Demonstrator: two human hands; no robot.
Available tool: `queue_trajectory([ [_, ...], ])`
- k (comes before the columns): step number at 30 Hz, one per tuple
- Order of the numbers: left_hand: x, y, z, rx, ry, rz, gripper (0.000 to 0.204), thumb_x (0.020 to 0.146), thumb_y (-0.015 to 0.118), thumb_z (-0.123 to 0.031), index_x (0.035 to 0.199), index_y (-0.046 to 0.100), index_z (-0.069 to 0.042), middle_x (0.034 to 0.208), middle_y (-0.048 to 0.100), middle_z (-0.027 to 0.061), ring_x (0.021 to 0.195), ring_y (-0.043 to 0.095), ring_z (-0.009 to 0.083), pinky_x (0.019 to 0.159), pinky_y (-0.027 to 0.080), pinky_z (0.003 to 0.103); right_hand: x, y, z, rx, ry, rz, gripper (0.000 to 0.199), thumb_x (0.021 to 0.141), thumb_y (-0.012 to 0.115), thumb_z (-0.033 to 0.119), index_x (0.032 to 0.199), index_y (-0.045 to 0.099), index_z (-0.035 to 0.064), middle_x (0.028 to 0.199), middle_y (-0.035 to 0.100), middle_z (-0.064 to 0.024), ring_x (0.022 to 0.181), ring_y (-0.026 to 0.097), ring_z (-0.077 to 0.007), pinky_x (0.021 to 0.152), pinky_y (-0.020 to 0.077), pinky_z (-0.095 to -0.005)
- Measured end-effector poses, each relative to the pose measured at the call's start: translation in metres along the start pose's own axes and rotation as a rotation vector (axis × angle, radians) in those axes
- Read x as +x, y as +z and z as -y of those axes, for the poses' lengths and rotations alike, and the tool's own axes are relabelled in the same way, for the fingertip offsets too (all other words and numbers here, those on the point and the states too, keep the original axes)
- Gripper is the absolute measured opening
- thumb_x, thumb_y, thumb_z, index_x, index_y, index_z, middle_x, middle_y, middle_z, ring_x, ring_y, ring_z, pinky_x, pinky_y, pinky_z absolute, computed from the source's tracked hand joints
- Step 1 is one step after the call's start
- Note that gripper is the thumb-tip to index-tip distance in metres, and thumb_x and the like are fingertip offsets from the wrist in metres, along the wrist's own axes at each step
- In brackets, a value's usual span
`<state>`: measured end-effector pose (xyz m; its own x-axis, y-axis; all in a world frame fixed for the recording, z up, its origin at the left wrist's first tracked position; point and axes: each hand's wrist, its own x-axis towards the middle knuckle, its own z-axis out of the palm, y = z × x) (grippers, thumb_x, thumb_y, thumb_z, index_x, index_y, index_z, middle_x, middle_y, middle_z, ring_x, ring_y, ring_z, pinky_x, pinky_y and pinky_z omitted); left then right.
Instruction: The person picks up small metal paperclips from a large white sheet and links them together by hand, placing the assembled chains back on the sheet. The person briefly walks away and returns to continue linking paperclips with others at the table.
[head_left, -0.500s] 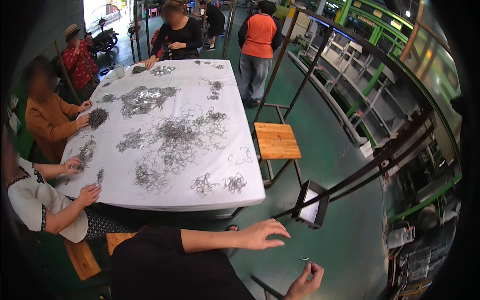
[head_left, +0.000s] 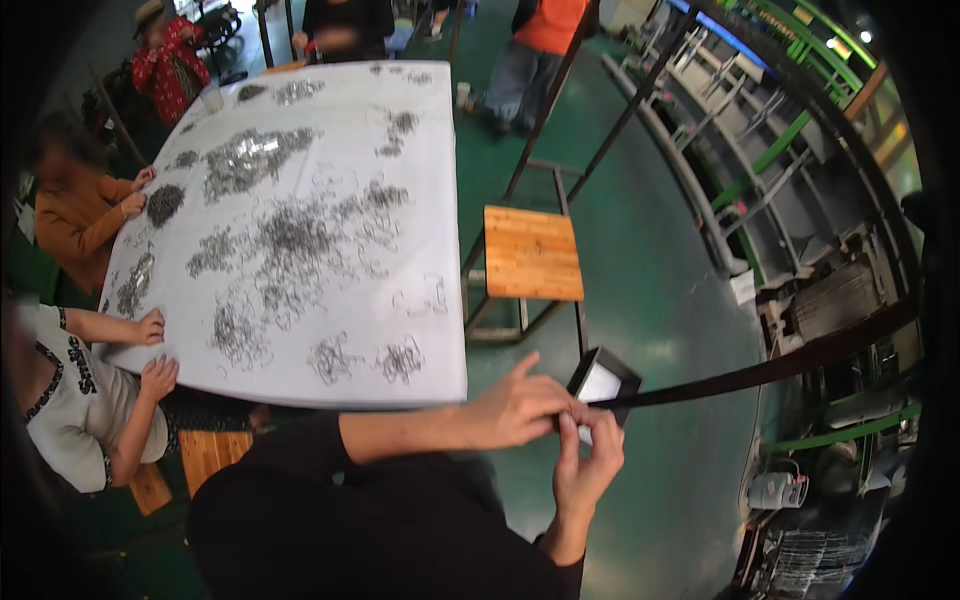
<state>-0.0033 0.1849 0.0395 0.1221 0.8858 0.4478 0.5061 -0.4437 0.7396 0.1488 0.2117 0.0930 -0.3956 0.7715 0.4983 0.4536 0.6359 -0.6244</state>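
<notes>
My left hand [head_left: 522, 408] and my right hand [head_left: 592, 462] meet in front of my body, beyond the table's near right corner. The right thumb and fingers are pinched at the left fingertips. Half a second ago the right hand held a thin, shiny, bent wire piece; now the fingers hide whatever lies between them. My left fingers are curled together at the same spot, with one finger raised. On the white-covered table [head_left: 420, 300] lie loose heaps of thin curved wire pieces [head_left: 295, 235], with small clumps near the close edge.
A black-framed box [head_left: 605, 370] with a white inside is just behind my hands. A dark metal bar [head_left: 760, 375] runs in from the right. A wooden stool [head_left: 532, 253] stands right of the table. People sit along the left; another person [head_left: 540, 60] stands beyond the stool.
My hands have come together; the right moved up and left to the left hand's fingertips. The view has shifted, so the table appears further left and higher.
</notes>
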Motion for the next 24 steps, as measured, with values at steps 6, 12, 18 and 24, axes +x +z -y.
queue_trajectory([
  [6,0.024,0.011,0.006,0.122,-0.191,-0.256,0.054,0.075,0.070,-0.006,0.128,0.057,-0.013,0.114,0.064,0.0054,0.110,0.059,0.0230,0.109,0.024,0.060,0.048,0.005,-0.039,0.146,-0.054,0.186,0.007,0.079,0.069,0.004,0.081,0.062,0.0039,0.080,0.064,-0.0073,0.077,0.060,-0.0236,0.077,0.0393,-0.0324],
  [12,0.042,0.031,0.016,0.088,-0.424,-0.489,0.040,0.080,0.071,-0.015,0.120,0.064,-0.014,0.108,0.066,0.0036,0.108,0.060,0.0214,0.109,0.022,0.060,0.091,0.013,-0.082,0.292,-0.189,0.353,0.007,0.080,0.069,0.005,0.082,0.063,0.0028,0.081,0.064,-0.0066,0.076,0.060,-0.0241,0.077,0.0389,-0.0323],
  [18,0.049,0.037,0.024,0.109,-0.575,-0.675,0.028,0.080,0.073,-0.014,0.108,0.071,-0.015,0.109,0.068,0.0044,0.109,0.061,0.0212,0.110,0.023,0.058,0.119,0.030,-0.091,0.357,-0.189,0.441,0.007,0.079,0.070,0.005,0.079,0.063,0.0024,0.079,0.064,-0.0074,0.075,0.060,-0.0235,0.076,0.0395,-0.0315],
  [24,0.040,0.008,0.039,0.281,-0.609,-0.732,0.026,0.079,0.073,-0.016,0.105,0.072,-0.014,0.104,0.069,0.0041,0.107,0.061,0.0190,0.110,0.021,0.059,0.138,0.069,-0.079,0.474,-0.196,0.514,0.008,0.080,0.071,0.007,0.080,0.063,0.0026,0.079,0.064,-0.0070,0.074,0.060,-0.0223,0.076,0.0394,-0.0315],
])
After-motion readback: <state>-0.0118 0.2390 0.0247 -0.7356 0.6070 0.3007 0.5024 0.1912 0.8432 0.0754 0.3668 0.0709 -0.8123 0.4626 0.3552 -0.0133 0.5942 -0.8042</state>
